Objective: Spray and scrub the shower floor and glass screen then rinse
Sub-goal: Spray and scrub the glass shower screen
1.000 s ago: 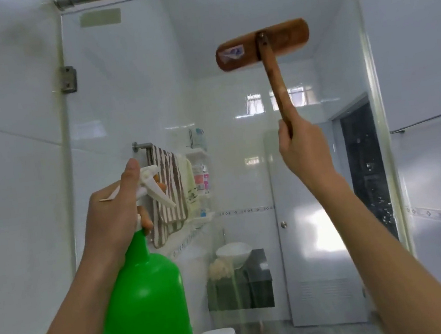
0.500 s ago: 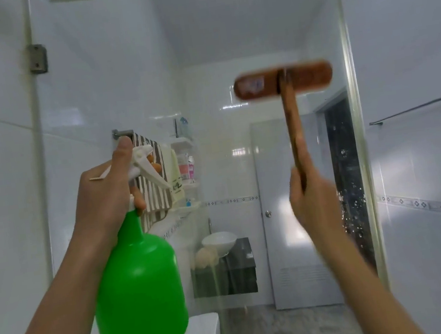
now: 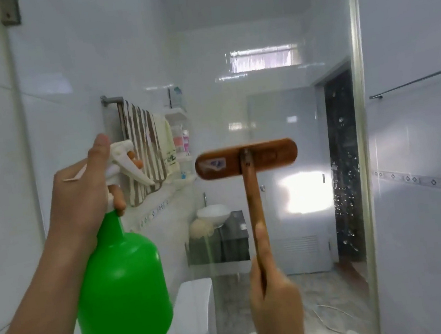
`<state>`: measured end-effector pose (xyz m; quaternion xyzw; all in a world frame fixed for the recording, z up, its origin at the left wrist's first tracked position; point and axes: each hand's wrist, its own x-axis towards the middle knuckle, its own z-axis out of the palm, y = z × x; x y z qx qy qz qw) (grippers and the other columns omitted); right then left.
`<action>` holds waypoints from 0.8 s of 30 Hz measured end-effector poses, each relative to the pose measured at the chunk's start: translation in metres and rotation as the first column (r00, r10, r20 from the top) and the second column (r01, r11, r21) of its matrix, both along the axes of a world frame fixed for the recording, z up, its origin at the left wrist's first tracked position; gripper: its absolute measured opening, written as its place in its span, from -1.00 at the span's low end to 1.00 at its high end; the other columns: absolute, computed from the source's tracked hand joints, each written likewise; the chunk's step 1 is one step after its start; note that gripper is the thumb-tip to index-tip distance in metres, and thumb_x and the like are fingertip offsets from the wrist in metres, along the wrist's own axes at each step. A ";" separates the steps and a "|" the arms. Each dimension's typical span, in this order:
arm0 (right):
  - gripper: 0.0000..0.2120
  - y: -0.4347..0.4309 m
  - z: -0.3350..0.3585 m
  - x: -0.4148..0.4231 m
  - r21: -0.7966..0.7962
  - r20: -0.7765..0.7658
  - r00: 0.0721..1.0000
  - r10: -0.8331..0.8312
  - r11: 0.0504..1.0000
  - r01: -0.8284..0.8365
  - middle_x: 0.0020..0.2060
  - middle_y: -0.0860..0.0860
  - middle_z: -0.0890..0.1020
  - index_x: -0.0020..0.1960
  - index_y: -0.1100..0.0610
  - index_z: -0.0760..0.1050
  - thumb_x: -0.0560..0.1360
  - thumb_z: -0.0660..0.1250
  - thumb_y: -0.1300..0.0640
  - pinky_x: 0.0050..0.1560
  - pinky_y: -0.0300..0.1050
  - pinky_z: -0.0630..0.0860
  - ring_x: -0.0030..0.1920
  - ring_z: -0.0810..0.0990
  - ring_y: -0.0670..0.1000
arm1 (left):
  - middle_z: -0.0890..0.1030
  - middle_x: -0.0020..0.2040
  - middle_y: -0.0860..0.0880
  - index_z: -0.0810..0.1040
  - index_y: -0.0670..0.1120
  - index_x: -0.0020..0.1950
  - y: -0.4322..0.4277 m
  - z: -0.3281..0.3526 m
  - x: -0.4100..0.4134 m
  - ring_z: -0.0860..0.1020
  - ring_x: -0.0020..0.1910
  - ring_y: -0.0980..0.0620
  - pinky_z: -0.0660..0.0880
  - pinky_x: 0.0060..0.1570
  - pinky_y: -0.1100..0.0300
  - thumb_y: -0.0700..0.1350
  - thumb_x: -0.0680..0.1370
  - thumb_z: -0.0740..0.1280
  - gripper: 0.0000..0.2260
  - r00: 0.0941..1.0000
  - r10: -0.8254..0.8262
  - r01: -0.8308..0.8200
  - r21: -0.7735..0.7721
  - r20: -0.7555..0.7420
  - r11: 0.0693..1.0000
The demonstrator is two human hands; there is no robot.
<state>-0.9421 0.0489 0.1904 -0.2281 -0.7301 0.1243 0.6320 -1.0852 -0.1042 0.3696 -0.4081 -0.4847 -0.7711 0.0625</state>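
A clear glass screen (image 3: 274,98) stands right in front of me, framed by a metal edge on the right. My right hand (image 3: 276,299) grips the handle of a brown wooden scrub brush (image 3: 246,159), whose flat head lies level against the glass at mid height. My left hand (image 3: 85,190) is closed around the white trigger top of a green spray bottle (image 3: 122,289), held upright to the left of the brush with its nozzle towards the glass. Water drops fleck the glass near its right edge. The shower floor is out of view.
Through the glass I see a striped towel (image 3: 141,149) on a rail, a white toilet cistern (image 3: 195,321), a basin (image 3: 213,214) on a dark counter and a white door (image 3: 294,179). A tiled wall with a metal rail (image 3: 418,80) stands at the right.
The brush has come down the glass from near the top to mid height, and my right hand with it. The view has dropped lower. My left hand keeps the bottle in about the same place.
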 end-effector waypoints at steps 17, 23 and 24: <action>-0.55 -0.013 0.143 -0.109 0.136 0.094 0.993 0.067 0.988 -0.080 -0.40 0.07 0.51 0.51 -0.11 0.15 0.65 0.10 0.10 -0.43 -0.06 0.56 -0.48 0.49 0.00 | 0.74 -0.08 0.07 0.70 0.04 0.01 -0.050 -0.035 -0.033 0.33 -0.63 0.08 0.35 -0.54 0.34 0.22 0.60 0.20 -0.64 0.977 0.200 -0.199 -0.020 0.072 0.980; -0.40 -0.014 0.084 -0.105 0.140 0.139 0.983 0.123 0.980 -0.143 -0.47 0.02 0.44 0.54 -0.18 -0.08 0.63 0.14 0.10 -0.52 -0.21 0.44 -0.55 0.40 -0.06 | 0.74 -0.08 0.08 0.70 0.06 -0.03 -0.067 -0.033 -0.039 0.33 -0.63 0.06 0.33 -0.53 0.31 0.20 0.61 0.20 -0.66 0.968 0.237 -0.237 -0.007 0.084 0.971; -0.37 -0.022 0.044 -0.096 0.119 0.156 0.979 0.135 0.981 -0.154 -0.49 0.00 0.43 0.55 -0.18 -0.07 0.61 0.17 0.10 -0.56 -0.21 0.46 -0.58 0.40 -0.06 | 0.74 -0.08 0.07 0.70 0.06 -0.04 -0.070 -0.034 -0.040 0.33 -0.63 0.06 0.33 -0.51 0.30 0.20 0.61 0.20 -0.66 0.967 0.239 -0.241 0.004 0.086 0.971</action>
